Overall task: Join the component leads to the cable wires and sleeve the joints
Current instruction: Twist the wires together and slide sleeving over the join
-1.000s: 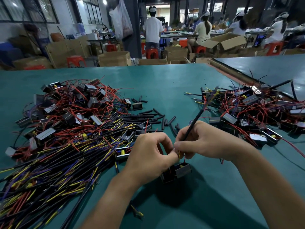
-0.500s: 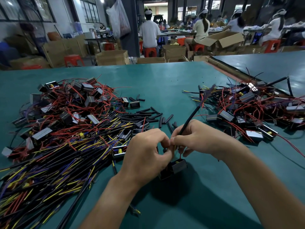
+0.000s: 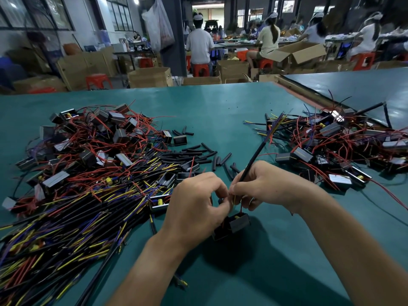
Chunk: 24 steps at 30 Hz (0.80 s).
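My left hand (image 3: 196, 199) and my right hand (image 3: 262, 184) meet fingertip to fingertip above the green table (image 3: 220, 107). My right hand grips a black cable (image 3: 257, 153) that rises up and away to the right, its coloured wires fanned at the far end. Both hands pinch thin wires at the joint between them; the joint itself is hidden by my fingers. A small black box component (image 3: 231, 225) hangs just below the hands on its red lead, close to the table.
A large heap of cables and components (image 3: 84, 173) covers the left of the table. Short black sleeve pieces (image 3: 198, 154) lie scattered in the middle. Another pile of components with cables (image 3: 337, 146) sits at the right. Several people work at benches behind, among cardboard boxes.
Both hands stay together at the joint, fingers shifting slightly on the wires. The cable and hanging component keep nearly the same place.
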### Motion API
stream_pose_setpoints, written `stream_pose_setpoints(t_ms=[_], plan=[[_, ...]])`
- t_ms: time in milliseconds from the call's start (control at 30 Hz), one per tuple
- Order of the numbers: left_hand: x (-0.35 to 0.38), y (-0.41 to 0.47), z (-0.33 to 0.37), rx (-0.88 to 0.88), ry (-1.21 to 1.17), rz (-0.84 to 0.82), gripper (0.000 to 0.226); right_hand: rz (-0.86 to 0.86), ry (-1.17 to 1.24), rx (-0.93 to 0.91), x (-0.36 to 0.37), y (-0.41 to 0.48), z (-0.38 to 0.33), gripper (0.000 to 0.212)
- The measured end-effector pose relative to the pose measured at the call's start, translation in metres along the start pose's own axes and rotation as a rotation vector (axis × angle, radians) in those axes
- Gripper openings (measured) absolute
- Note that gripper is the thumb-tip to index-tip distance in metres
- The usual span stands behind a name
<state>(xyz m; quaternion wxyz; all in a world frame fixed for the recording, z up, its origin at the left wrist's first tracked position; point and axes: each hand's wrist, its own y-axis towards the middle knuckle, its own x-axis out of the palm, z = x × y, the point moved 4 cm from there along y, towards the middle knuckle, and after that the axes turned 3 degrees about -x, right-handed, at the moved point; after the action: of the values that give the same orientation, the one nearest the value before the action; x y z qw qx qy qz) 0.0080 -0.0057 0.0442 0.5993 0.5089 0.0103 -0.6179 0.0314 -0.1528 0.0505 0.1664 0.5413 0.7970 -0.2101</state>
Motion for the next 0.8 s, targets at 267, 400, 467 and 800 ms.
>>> stream_pose_setpoints(t_ms=[267,400,467,800], plan=[[-0.001,0.001,-0.005,-0.064,-0.057,0.031,0.019,-0.036,0.035,-0.062,0.003,0.002,0.001,0.023],[0.001,0.000,-0.005,-0.049,-0.059,0.024,0.018,-0.019,0.027,-0.024,0.004,0.005,0.005,0.023],[0.001,0.001,-0.004,-0.035,-0.051,0.023,0.017,-0.018,0.010,-0.007,0.003,0.006,0.006,0.023],[0.004,-0.001,-0.013,-0.205,-0.111,0.005,0.016,0.042,0.033,-0.203,0.001,0.005,0.001,0.023]])
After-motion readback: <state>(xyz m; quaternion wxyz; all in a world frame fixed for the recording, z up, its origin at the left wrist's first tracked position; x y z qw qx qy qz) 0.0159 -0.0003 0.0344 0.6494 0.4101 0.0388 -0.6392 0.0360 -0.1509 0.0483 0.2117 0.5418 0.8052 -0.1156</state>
